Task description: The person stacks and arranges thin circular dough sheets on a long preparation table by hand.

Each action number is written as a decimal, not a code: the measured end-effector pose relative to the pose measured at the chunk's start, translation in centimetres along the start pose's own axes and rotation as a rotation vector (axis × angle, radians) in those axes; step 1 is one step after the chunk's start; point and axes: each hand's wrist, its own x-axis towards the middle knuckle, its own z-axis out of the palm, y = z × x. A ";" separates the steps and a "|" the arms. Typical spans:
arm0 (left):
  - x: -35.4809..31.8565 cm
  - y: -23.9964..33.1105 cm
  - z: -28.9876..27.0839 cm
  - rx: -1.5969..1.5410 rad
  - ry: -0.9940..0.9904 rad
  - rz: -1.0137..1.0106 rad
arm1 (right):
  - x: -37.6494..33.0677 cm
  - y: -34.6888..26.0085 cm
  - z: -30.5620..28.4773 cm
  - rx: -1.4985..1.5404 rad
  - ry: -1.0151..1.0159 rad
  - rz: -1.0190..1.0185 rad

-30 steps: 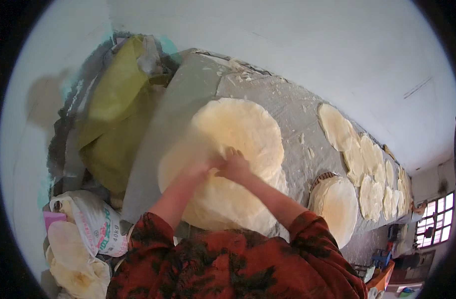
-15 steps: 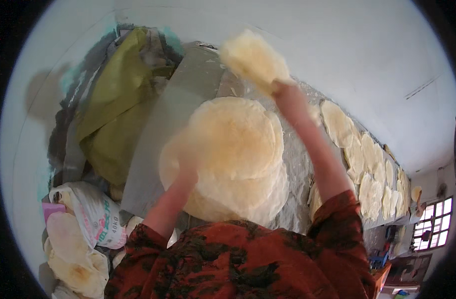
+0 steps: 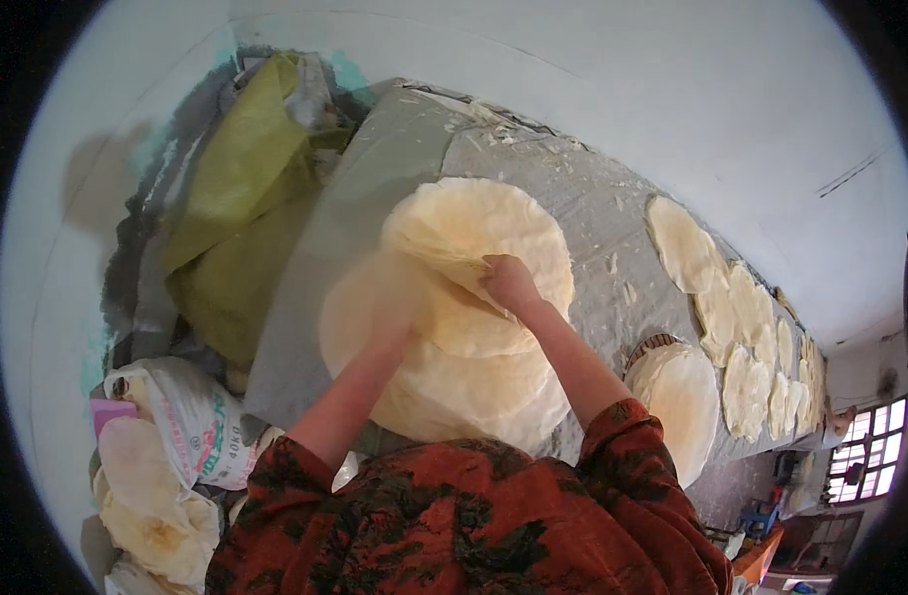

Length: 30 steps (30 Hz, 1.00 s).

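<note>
A pile of large, round, thin flatbreads lies on the grey sheet in front of me. My right hand pinches the near edge of a flatbread on top of the pile. That edge is raised and creased beneath my fingers. Over the pile's left side is my left hand, smeared by motion, so its fingers cannot be made out. A pale round blur, probably another flatbread, surrounds it.
More flatbreads sit in a round basket to my right. Several others lie in rows along the grey-covered table. At left are a yellow-green cloth, a white printed sack and flatbreads below it.
My right hand has come back from the far right, with its flatbread, to the pile. The basket of flatbreads at right is now uncovered by my arm. My left hand stays over the pile.
</note>
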 end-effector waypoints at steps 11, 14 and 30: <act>1.0 -4.2 -1.3 -0.006 0.054 0.183 | -0.2 -0.2 1.2 -0.001 0.018 0.000; 1.2 -2.9 0.1 -0.086 -0.099 0.197 | 0.0 0.2 -0.1 0.022 0.027 -0.028; 2.4 -4.2 -1.2 -0.013 -0.124 0.159 | 4.7 3.3 -5.0 -0.098 0.077 0.056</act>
